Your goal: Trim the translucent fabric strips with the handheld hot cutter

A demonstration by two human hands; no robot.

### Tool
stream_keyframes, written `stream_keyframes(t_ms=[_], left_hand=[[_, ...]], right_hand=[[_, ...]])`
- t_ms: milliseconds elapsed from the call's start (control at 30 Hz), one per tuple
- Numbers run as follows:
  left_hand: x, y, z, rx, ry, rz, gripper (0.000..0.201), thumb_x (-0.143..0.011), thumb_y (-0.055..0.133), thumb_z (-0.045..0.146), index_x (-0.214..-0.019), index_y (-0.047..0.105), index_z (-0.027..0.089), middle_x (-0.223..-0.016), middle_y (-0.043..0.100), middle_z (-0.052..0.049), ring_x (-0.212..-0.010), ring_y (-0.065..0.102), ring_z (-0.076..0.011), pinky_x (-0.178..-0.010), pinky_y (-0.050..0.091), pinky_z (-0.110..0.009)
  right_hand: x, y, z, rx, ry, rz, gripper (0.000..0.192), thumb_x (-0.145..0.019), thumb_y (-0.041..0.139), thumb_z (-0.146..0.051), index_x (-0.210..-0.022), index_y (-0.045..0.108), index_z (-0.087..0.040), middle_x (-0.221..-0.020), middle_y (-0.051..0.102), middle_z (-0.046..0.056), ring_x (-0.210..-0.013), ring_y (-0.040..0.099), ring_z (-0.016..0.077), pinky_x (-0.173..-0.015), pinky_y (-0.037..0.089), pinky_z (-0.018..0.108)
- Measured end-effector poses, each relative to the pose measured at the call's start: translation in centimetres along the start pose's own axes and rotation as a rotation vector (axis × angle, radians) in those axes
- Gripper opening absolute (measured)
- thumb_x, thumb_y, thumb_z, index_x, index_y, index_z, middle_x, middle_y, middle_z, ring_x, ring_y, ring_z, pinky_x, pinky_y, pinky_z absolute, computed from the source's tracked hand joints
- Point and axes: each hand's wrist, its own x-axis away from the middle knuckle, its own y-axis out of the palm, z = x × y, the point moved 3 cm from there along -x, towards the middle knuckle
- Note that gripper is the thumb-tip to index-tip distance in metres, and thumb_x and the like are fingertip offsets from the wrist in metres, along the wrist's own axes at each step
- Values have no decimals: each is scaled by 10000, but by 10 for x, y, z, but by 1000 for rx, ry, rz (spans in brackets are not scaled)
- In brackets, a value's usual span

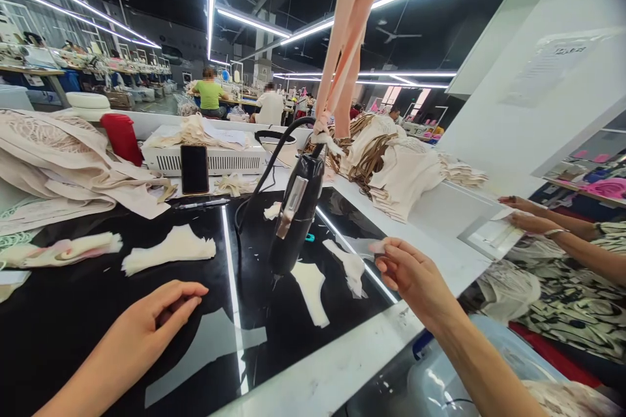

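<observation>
Head view: I look down on a glossy black surface (73, 326) scattered with cream fabric cutouts.
Left hand (156, 316): resting on the surface, fingers loosely curled, grasping nothing.
Right hand (413, 273): my grip is pinched on a thin pale fabric piece (364, 247) at its right end.
Where the piece lies: it runs leftward from my right fingertips, long axis roughly level, toward the hanging cutter (296, 215).
Nearer hand: the right; the left is well apart, across the cutter.
Cutter: one black hand tool, slung from peach straps (349, 32), tip just above the surface.
Count: about six loose cutouts on the black surface; one phone (194, 169); one pen (203, 204).
Beside me: another person's two arms (552, 228) over the white ledge at right.
</observation>
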Motion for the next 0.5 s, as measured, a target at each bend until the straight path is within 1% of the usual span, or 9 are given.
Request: stream_keyframes(t_ms=[67,133,200,233,267,333,367,433,500], left_hand=[[0,1,5,32,12,36,437,-931,616,668,-1076,827,313,-955,808,-10,-738,731,-217,-686,588,-283],[0,0,12,54,38,37,415,-928,628,643,-1058,833,306,-953,809,-14,-748,734,-217,-685,587,-276],[2,-2,22,63,67,39,371,-945,630,597,-1058,834,307,-1009,814,-16,-832,749,-228,-740,600,-276],[4,-4,29,65,86,34,343,-958,624,566,-1048,834,310,-1054,815,-15,-903,757,-238,-787,606,-280],[7,-5,37,71,103,32,322,-975,610,534,-1039,831,309,-1076,812,-15,-975,756,-245,-848,605,-288],[15,-7,53,101,140,2,299,-1012,575,465,-1061,821,304,-1107,805,-18,-1031,746,-240,-931,590,-307],[20,-7,60,129,154,-22,294,-1022,567,440,-1087,817,300,-1135,802,-23,-1062,739,-239,-972,577,-317],[28,-4,74,207,168,-116,291,-1043,563,403,-1161,809,301,-1218,788,-31,-1162,713,-240,-1067,532,-338],[35,0,83,334,163,-210,302,-1064,570,419,-1214,800,294,-1260,776,-42,-1198,696,-238,-1098,503,-343]], right_hand=[[12,9,-1,-23,37,-76,413,-766,916,-547,-885,693,-221,-827,677,32,-648,516,137,-459,378,211],[26,22,-1,-30,82,-167,411,-797,904,-560,-866,700,-210,-697,629,6,-579,475,116,-447,349,203],[42,40,0,-30,127,-279,405,-841,881,-563,-849,713,-194,-635,615,0,-524,447,93,-453,346,205],[51,50,0,-32,146,-348,406,-858,869,-568,-849,722,-190,-638,632,7,-505,447,85,-452,343,207],[59,62,0,-39,168,-428,403,-872,857,-571,-855,725,-190,-682,665,20,-508,460,80,-456,342,207],[74,87,1,-62,225,-560,418,-866,860,-587,-851,723,-193,-768,708,38,-517,478,72,-454,337,201],[80,99,2,-75,270,-600,428,-852,872,-596,-855,719,-196,-790,716,37,-524,484,70,-455,336,196],[90,121,4,-105,336,-680,450,-822,895,-605,-858,711,-196,-809,719,37,-544,508,72,-452,336,186],[95,139,6,-120,365,-752,464,-811,903,-610,-863,711,-191,-846,728,42,-571,544,80,-452,348,181]])
